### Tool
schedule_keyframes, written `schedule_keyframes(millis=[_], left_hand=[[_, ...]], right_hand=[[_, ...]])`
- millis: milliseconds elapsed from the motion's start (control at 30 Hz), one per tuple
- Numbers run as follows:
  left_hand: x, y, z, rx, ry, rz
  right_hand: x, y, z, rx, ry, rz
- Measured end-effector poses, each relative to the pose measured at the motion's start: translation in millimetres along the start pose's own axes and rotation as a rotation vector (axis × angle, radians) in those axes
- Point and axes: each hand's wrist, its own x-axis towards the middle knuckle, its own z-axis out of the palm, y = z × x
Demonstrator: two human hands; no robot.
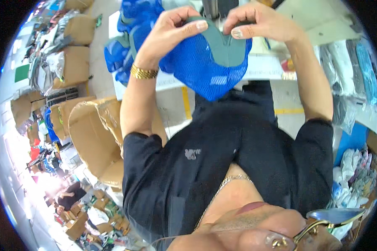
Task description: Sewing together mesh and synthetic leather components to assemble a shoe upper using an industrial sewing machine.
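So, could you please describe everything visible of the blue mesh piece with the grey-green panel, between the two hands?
The blue mesh piece looks like soft, open-weave fabric, with a smooth grey-green panel showing a V-shaped seam. The left hand and right hand hold it by the panel's upper edge. Below, the mesh bulges, then narrows to a rounded tip, hanging past the near edge of the white table. A pale patch near the tip is unclear; whether it touches the table is hidden.
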Motion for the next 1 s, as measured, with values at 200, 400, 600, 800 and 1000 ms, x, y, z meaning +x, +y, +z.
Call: schedule_keyframes(millis=[200,400,600,800,1000], left_hand=[[31,30,-28,0.038,0.081,0.142],[70,28,-70,0.145,0.105,0.094],[71,67,-50,0.353,0.269,0.14],[70,52,-28,0.557,0.244,0.408],[65,42,-18,0.579,0.366,0.433]], right_hand=[[15,-11,-22,0.041,0.418,-0.198],[54,-7,-34,0.321,0.537,-0.396],[80,19,-52,0.435,0.573,-0.53],[106,31,-58,0.446,0.677,-0.437],[54,1,-39,0.179,0.887,-0.514]])
